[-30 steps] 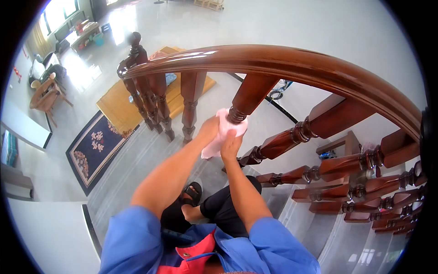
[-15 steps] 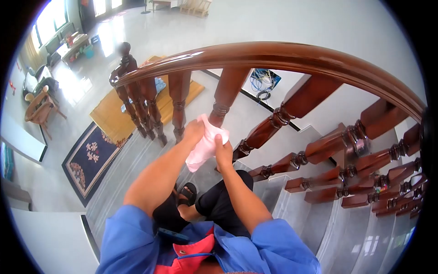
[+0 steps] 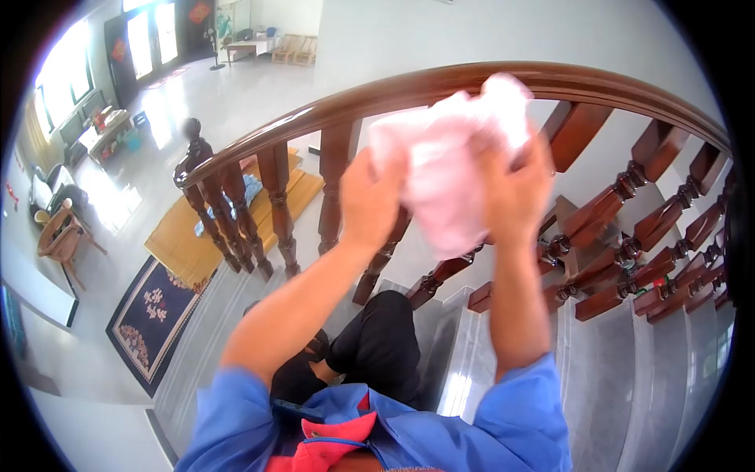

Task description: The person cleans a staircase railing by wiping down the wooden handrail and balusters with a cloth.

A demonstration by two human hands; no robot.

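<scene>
A pink cloth (image 3: 444,169) is stretched between my two hands, held up in front of the wooden handrail (image 3: 314,114). My left hand (image 3: 370,200) grips its left side, fingers closed on the fabric. On the other side my right hand (image 3: 515,181) is closed on the cloth, slightly smeared by motion. The cloth's upper right part is bunched and blurred and overlaps the rail; whether it touches the rail I cannot tell. Its lower end hangs loose in front of the balusters.
Dark wooden balusters (image 3: 277,204) run under the rail along grey stone stairs (image 3: 582,393). Below lie a yellow mat (image 3: 177,244) with a blue cloth on it and a dark patterned rug (image 3: 153,315). A wooden chair (image 3: 67,240) stands at the far left.
Both hands have risen from low by a baluster up to rail height, moving right. The pink cloth has come up with them and is spread wider. The view has tilted upward.
</scene>
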